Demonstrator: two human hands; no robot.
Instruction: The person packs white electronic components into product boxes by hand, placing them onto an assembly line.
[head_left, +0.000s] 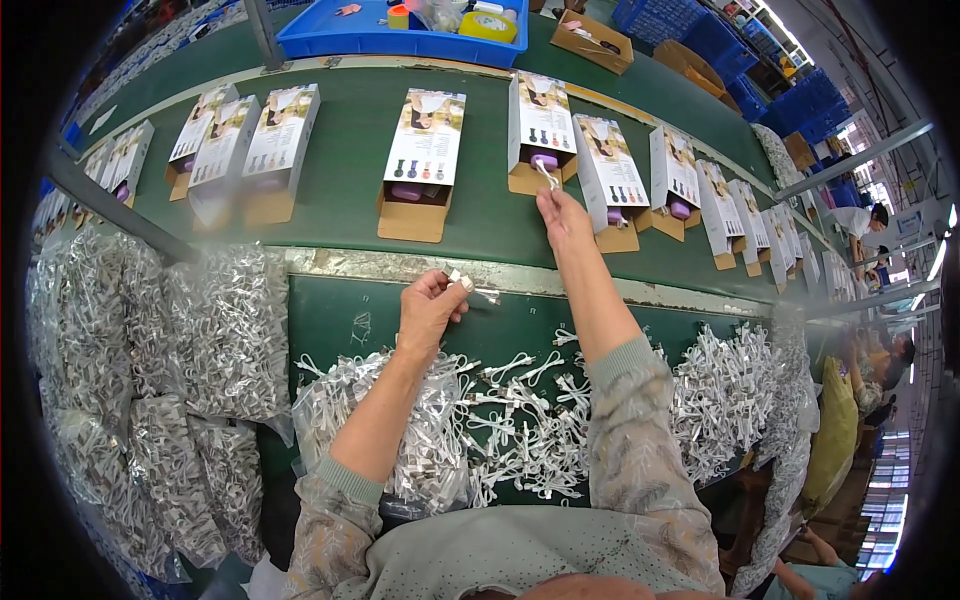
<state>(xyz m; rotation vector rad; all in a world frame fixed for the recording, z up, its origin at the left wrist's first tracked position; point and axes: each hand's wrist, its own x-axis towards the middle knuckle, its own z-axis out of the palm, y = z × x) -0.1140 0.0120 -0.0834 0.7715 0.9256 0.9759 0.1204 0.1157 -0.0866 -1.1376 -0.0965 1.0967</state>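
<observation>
My right hand pinches a short white cable at the mouth of an open box, where a purple item shows inside. Closer to me, my left hand is closed around another white cable, whose connector end sticks out to the right over the metal edge strip. Left of the right hand stands a similar box with its brown flap down and a purple item in it. Below my hands lies a loose heap of white cables on the green table.
Clear bags packed with cables are stacked at the left. More cables are piled at the right. Rows of boxes stand along the green belt. A blue tray with tape sits beyond. Other people are at the far right.
</observation>
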